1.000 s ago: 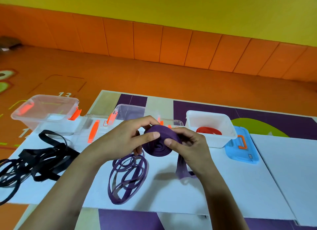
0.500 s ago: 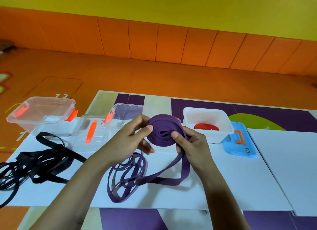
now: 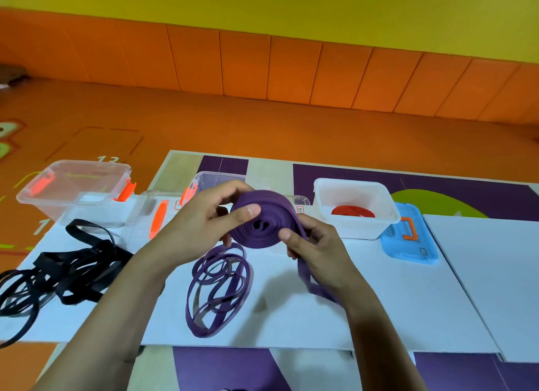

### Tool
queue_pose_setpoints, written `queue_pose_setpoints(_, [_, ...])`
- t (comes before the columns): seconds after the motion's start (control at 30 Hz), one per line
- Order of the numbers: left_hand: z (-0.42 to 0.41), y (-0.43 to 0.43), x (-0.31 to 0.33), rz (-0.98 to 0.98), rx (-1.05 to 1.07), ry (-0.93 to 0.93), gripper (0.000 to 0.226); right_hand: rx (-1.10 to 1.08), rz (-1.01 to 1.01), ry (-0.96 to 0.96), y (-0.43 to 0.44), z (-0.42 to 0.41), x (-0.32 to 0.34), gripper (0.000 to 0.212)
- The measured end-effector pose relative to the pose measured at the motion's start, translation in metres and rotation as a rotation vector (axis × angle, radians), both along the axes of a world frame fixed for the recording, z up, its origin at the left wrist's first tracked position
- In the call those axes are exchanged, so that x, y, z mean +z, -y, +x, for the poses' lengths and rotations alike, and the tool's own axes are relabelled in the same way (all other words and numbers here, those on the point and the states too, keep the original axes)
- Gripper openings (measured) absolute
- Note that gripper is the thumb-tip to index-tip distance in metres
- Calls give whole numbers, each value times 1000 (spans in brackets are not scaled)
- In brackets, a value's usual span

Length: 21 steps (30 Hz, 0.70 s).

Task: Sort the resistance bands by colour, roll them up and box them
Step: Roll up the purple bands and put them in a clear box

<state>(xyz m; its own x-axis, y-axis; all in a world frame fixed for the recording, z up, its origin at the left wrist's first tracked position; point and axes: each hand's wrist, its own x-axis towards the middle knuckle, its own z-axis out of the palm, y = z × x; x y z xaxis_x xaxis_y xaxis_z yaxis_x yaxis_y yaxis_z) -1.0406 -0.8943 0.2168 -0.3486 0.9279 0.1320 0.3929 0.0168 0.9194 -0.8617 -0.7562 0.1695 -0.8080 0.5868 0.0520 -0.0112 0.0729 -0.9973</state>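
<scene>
Both hands are holding up one purple roll (image 3: pixel 262 224) just over the white table top (image 3: pixel 379 303), in the middle, a little nearer to me than the boxes. My left hand (image 3: pixel 201 224) is pinching the roll: the thumb is lying flat on the side facing me and the other fingers are curling round the back. My right hand (image 3: pixel 318 242) is gripping the right edge, with the thumb pressing on the rim and the fingers bending round the loose tail (image 3: pixel 312 282) that is hanging down to the table.

I am guessing this band is light, soft and bendy, like rubber. It is probably springy too, so the roll may be trying to pop open. The best place to be holding it looks like the two flat sides, squeezing them together, with one thumb on the outside wrap.

The roll is looking like a fat snail shell, dark purple, with rings going round a small hole. The tail is not wound in yet.

More purple bands (image 3: pixel 218 285) are lying in loose loops on the table below my left hand. At the left, black bands (image 3: pixel 73 265) are lying in a messy pile. At the far right, a red roll (image 3: pixel 353 211) is sitting in the white box (image 3: pixel 355 230). Just behind my hands a clear box (image 3: pixel 213 180) is standing.
</scene>
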Motion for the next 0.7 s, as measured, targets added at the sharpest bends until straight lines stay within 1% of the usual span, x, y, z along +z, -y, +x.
queue_pose_setpoints(0.1, [4,-4,-6,59,30,131,19,-56,-22,-19,-5,-1,-2,13])
queue_pose_setpoints(0.17, [8,-6,-9,65,35,212,23,-110,-39,-48,-7,-2,-4,17])
queue_pose_setpoints(0.23, [14,-8,-12,49,51,290,25,-126,-64,-74,-7,-5,-6,23])
queue_pose_setpoints(0.33, [25,-11,-19,-3,33,432,25,-154,-142,-92,-4,-8,-7,28])
queue_pose_setpoints(0.4, [24,-10,-21,-65,22,470,19,-163,-128,-50,-6,-5,-7,29])
queue_pose_setpoints(0.43, [21,-9,-20,-102,25,425,18,-141,-103,-17,-8,-3,-7,26])
queue_pose_setpoints(0.53, [8,-4,-10,-154,35,110,29,-5,-73,37,-8,-1,-7,14])
queue_pose_setpoints(0.57, [5,-3,-6,-154,26,39,30,28,-78,42,-7,-3,-6,13])
queue_pose_setpoints(0.63, [2,-3,-4,-158,-3,-4,25,52,-96,41,-5,-5,-4,13])
queue_pose_setpoints(0.7, [2,-4,-4,-156,-18,8,23,62,-95,32,-6,-6,-1,17])
